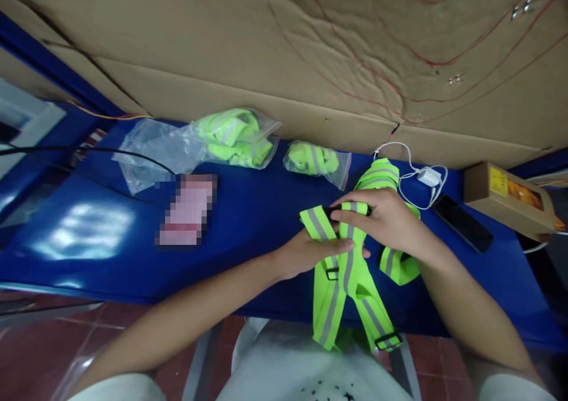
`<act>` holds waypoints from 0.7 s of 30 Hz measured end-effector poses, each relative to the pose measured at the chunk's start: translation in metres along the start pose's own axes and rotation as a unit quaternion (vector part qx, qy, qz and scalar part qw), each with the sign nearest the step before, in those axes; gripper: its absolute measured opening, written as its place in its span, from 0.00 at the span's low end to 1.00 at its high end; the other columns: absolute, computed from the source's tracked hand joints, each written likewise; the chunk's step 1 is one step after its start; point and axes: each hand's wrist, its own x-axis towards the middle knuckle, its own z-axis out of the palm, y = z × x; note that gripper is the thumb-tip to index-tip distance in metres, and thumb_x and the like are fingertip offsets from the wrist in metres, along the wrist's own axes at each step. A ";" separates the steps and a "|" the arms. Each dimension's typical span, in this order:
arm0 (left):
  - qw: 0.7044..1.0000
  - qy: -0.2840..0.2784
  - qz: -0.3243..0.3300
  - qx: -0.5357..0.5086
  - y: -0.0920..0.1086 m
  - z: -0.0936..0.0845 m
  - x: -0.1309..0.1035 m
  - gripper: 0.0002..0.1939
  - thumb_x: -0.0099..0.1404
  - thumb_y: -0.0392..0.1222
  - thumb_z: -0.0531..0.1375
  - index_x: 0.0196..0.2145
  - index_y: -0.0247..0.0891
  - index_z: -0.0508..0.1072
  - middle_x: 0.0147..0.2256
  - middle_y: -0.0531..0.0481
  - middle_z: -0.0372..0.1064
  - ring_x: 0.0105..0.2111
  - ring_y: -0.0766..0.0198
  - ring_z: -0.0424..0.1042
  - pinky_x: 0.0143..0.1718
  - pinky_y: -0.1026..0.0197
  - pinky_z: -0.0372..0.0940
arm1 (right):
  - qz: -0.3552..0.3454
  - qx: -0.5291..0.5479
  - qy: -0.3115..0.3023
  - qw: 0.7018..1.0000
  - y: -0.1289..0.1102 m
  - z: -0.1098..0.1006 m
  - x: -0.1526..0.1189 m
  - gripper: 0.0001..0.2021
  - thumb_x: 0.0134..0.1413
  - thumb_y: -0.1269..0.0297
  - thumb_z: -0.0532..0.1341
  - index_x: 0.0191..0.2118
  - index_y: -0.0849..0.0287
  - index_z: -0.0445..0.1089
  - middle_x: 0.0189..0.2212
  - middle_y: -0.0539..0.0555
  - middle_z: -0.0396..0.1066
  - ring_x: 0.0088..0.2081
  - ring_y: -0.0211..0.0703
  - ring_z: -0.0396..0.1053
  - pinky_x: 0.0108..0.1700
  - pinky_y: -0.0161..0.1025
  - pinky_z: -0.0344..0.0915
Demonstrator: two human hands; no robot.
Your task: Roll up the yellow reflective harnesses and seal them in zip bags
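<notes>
A neon yellow-green reflective strap [328,306] with grey stripes is in both of my hands, over the front edge of the blue table. My left hand [306,250] is closed round its folded bands, thumb lying across them. Higher up, my right hand [384,214] pinches the strap near a black buckle part, which the fingers partly hide. Two black slider buckles show lower down, one mid-strap and one at the hanging lower right end. Beyond my right hand lies another neon strap bundle [379,173], partly covered by the hand.
Clear bags of neon straps [239,138] and a smaller bag [315,159] lie along the cardboard wall [213,40]. A blurred pink item [189,209] is at left. A white charger [429,177], black phone [462,223] and brown box [506,197] are at right.
</notes>
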 end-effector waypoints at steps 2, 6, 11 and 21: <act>1.000 -0.018 -0.023 -0.011 0.001 0.000 -0.002 0.20 0.61 0.52 0.71 0.42 0.34 0.78 0.36 0.42 0.80 0.37 0.53 0.80 0.41 0.52 0.74 | 0.037 0.027 -0.006 0.999 -0.001 -0.004 0.001 0.19 0.62 0.48 0.65 0.29 0.58 0.77 0.21 0.47 0.70 0.23 0.36 0.65 0.26 0.35 0.58; 0.999 -0.040 -0.016 0.013 0.004 0.001 -0.003 0.20 0.61 0.56 0.70 0.37 0.33 0.78 0.30 0.45 0.76 0.32 0.60 0.76 0.38 0.57 0.72 | 0.073 0.056 0.032 0.995 -0.006 -0.006 -0.001 0.23 0.61 0.47 0.66 0.23 0.59 0.71 0.18 0.45 0.60 0.22 0.34 0.57 0.25 0.36 0.53; 0.997 -0.073 -0.017 0.032 0.009 0.005 -0.005 0.20 0.62 0.56 0.69 0.34 0.33 0.79 0.30 0.45 0.75 0.31 0.62 0.75 0.36 0.60 0.72 | 0.097 0.133 0.043 0.985 -0.011 -0.007 -0.003 0.14 0.60 0.51 0.67 0.33 0.56 0.75 0.28 0.49 0.73 0.29 0.39 0.67 0.31 0.36 0.62; 0.998 -0.052 -0.013 0.045 0.007 -0.004 -0.008 0.17 0.62 0.50 0.70 0.43 0.37 0.80 0.38 0.41 0.80 0.39 0.51 0.81 0.39 0.53 0.76 | 0.032 0.076 0.010 0.997 0.010 -0.001 0.006 0.11 0.62 0.54 0.66 0.44 0.53 0.79 0.41 0.53 0.77 0.41 0.47 0.75 0.42 0.43 0.71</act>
